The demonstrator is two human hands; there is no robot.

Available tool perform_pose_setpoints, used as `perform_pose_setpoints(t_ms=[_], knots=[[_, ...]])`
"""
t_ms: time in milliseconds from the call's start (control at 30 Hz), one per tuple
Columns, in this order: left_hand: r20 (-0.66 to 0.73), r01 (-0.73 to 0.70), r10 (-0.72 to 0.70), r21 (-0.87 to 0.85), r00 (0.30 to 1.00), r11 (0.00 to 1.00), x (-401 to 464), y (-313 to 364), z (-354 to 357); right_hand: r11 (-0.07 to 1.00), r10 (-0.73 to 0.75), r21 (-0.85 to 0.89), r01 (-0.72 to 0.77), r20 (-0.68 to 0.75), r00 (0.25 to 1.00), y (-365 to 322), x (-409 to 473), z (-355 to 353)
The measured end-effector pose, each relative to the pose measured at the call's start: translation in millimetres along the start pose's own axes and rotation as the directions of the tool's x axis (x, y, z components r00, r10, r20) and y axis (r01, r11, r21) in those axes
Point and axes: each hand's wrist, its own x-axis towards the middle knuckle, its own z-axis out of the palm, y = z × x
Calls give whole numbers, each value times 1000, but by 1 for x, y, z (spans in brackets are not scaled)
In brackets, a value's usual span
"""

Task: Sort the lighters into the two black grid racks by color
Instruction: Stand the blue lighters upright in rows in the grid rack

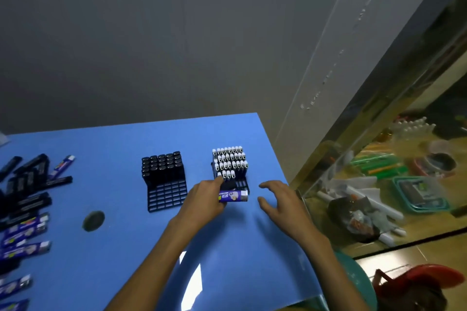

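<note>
We are working at the blue table [126, 272], loading purple lighters, by our judgement, into the right-hand black grid rack [243, 183], whose back rows are full of white-capped lighters while its front cells stand empty. The left-hand rack [165, 194] holds black lighters at the back and is likewise open in front. A loose pile of black and purple lighters [25, 209] waits at the table's left edge, well apart from both racks, so much sorting remains.

Our left hand [204, 199] grips one purple lighter [233, 196], fingers curled round its bottom end; the lighter lies sideways, its white cap pointing right, just in front of the right-hand rack's empty cells. Our right hand [280, 199] hovers just beside it, fingers spread and holding nothing.

Next, we think, the lighter must be turned upright, cap up, and lowered into a free front cell.
</note>
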Motion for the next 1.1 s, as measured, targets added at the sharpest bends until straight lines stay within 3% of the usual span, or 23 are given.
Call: perform_pose_setpoints(t_ms=[200,400,833,1100], knots=[[-14,95,-94,17,995,995,18,10,7,989,-84,124,78,42,996,9,34,-13],[-64,212,-213,-22,975,977,17,28,24,917,-274,345,202,173,946,13,47,-29],[-100,387,-389,-34,916,921,-4,79,49,794,-282,608,0,367,886,45,45,-38],[-95,430,-436,-85,895,899,-12,72,43,727,-261,683,-71,370,892,26,48,-32]])
